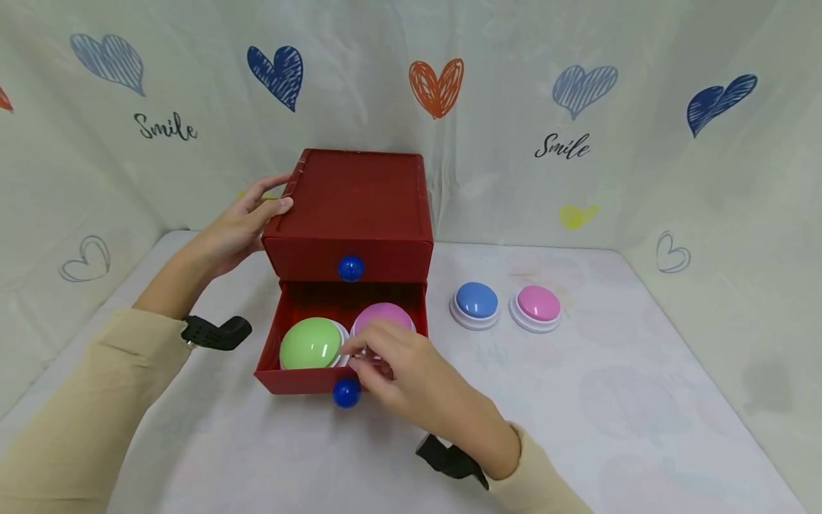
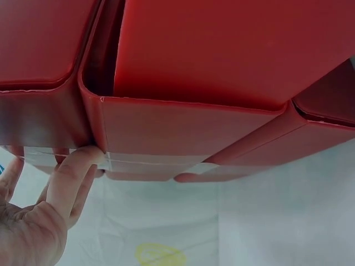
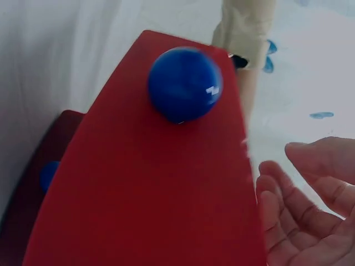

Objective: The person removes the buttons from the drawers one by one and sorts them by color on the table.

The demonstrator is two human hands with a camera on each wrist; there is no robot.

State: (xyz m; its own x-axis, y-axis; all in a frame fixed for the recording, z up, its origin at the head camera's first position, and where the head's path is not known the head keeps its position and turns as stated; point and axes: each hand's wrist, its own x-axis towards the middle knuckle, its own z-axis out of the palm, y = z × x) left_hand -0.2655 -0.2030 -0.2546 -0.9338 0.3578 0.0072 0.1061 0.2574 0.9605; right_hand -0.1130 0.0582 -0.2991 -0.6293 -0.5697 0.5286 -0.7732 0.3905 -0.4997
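Left hand (image 1: 240,225) presses flat on the boxy red chest (image 1: 353,207); right hand (image 1: 401,368), grip apart, touches the glossy pink dome (image 1: 382,315).

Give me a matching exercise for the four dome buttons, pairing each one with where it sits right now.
Things:
1. green button
2. blue button
3. pink button on the right
4. pink button under the right hand

Places:
A. on the table, farthest right
B. left half of the open bottom drawer
C. right half of the open bottom drawer
D. on the table, nearest the red chest

Pairs: 1-B, 2-D, 3-A, 4-C
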